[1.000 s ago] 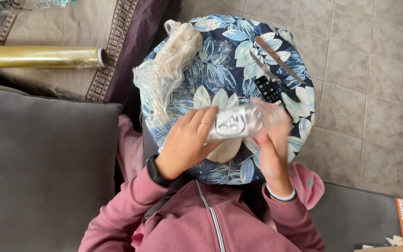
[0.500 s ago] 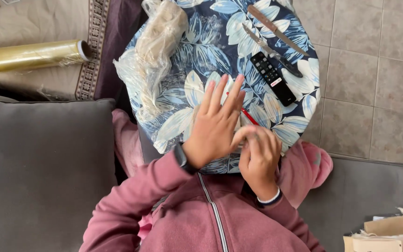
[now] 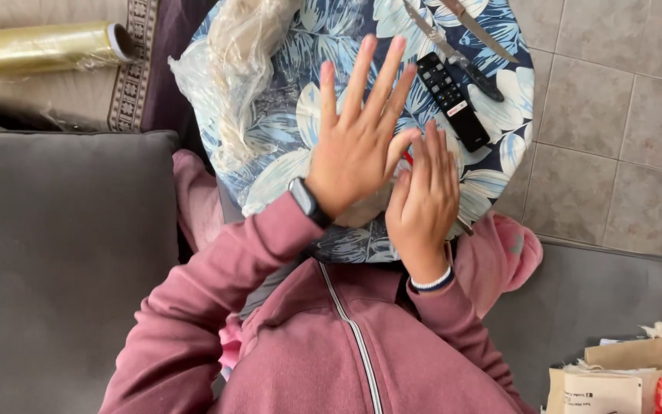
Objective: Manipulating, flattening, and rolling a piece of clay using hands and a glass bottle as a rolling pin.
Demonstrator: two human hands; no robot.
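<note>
- The left hand (image 3: 358, 149) was flat, fingers spread wide and straight, holding nothing, above the round floral cushion (image 3: 300, 130).
- The right hand (image 3: 424, 201) was also flat, fingers straight and together, its edge touching the left palm; a small red thing (image 3: 407, 159) showed between them, too hidden to identify.
- A crumpled clear plastic wrap (image 3: 231, 84) lay on the cushion's left part.
- A black remote control (image 3: 453, 100) lay near the fingertips, beside two metal knives (image 3: 453, 50).

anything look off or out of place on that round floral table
A knife lies bare on the floral table beside the black remote, an odd pairing. Crumpled clear plastic hangs over the table's left edge. Both hands, left and right, are flat and empty.
</note>
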